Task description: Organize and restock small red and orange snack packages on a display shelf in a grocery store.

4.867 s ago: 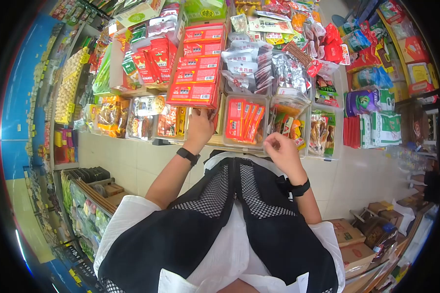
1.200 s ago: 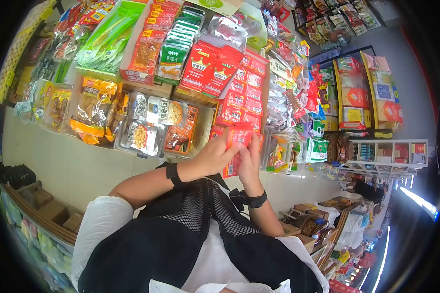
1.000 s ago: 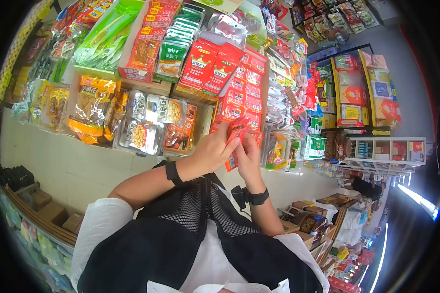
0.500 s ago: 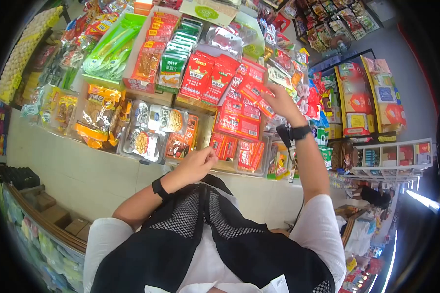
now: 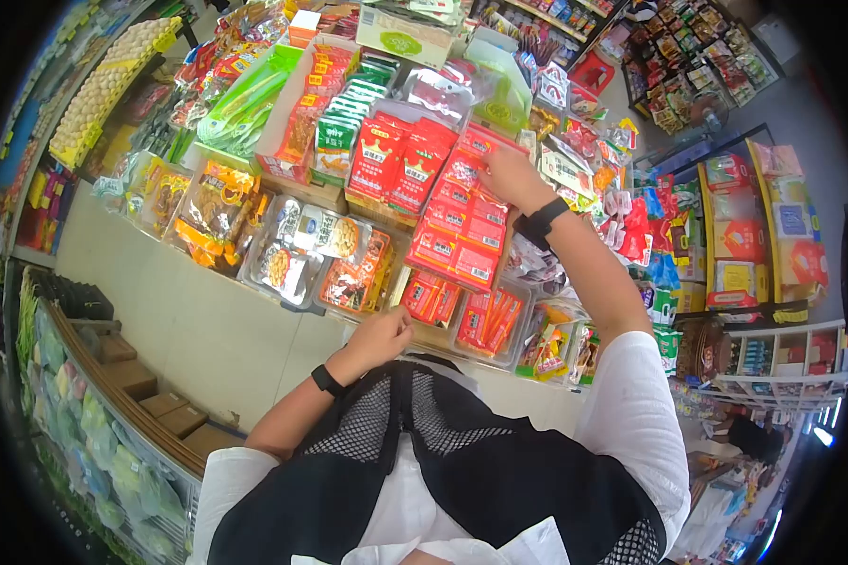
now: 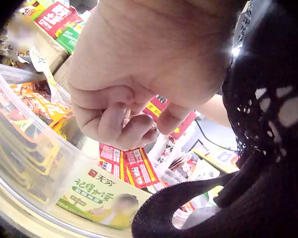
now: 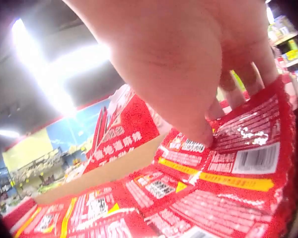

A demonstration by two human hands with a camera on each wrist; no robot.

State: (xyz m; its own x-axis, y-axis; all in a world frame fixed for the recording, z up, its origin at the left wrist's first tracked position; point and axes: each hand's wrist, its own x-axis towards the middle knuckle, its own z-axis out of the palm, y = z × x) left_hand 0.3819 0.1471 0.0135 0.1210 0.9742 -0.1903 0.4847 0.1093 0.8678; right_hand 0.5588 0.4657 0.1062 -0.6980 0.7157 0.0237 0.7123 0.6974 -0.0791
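In the head view, my right hand [image 5: 516, 179] is over the upper end of a long box of red packets [image 5: 457, 221]. Its thumb and fingers pinch a red packet [image 7: 248, 144] in the right wrist view, where part of the fingers is hidden behind the thumb. My left hand [image 5: 379, 339] holds nothing, its fingers loosely curled, just in front of a small compartment of red packets [image 5: 431, 298]. Those same small packets [image 6: 126, 166] appear below its curled fingers in the left wrist view.
A clear tub of red packets [image 5: 490, 320] stands at the front edge, with clear packs of nuts [image 5: 287, 264] to the left. Larger red pouches [image 5: 396, 160] stand beside the long box. Snack bags lie to the right.
Both hands were together at a red packet about a second ago; they are now apart. Since half a second ago, my right hand has shifted slightly along the long box. The head view has turned a little.
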